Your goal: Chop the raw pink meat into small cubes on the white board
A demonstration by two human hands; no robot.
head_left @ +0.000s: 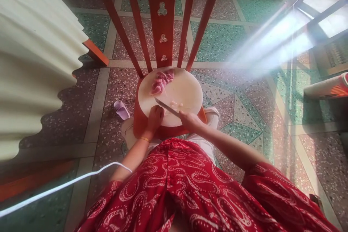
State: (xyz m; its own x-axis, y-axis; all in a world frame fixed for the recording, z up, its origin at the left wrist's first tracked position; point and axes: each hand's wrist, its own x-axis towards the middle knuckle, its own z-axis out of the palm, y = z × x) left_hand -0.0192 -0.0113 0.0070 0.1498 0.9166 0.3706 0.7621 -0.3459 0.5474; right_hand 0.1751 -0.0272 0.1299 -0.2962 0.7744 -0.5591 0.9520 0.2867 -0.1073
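Observation:
A round, pale cutting board (189, 87) rests on the seat of a wooden chair in front of me. My right hand (189, 120) is wrapped round the handle of a knife (167, 107), whose blade points left and away from me across the board. At the board's near left edge, my left hand (156, 116) has its fingers curled closed; whatever they may hold is hidden. Pink raw meat (163, 81) lies in a heap at the far left of the board, just beyond the knife tip. Several small pale pieces (175, 103) lie behind the blade.
The slatted chair back (160, 25) rises beyond the board. A cream tablecloth (35, 61) hangs at the left. A white cable (81, 177) crosses my left forearm. One lilac shoe (121, 110) is on the tiled floor, and a ribbed container (323, 87) lies at the right.

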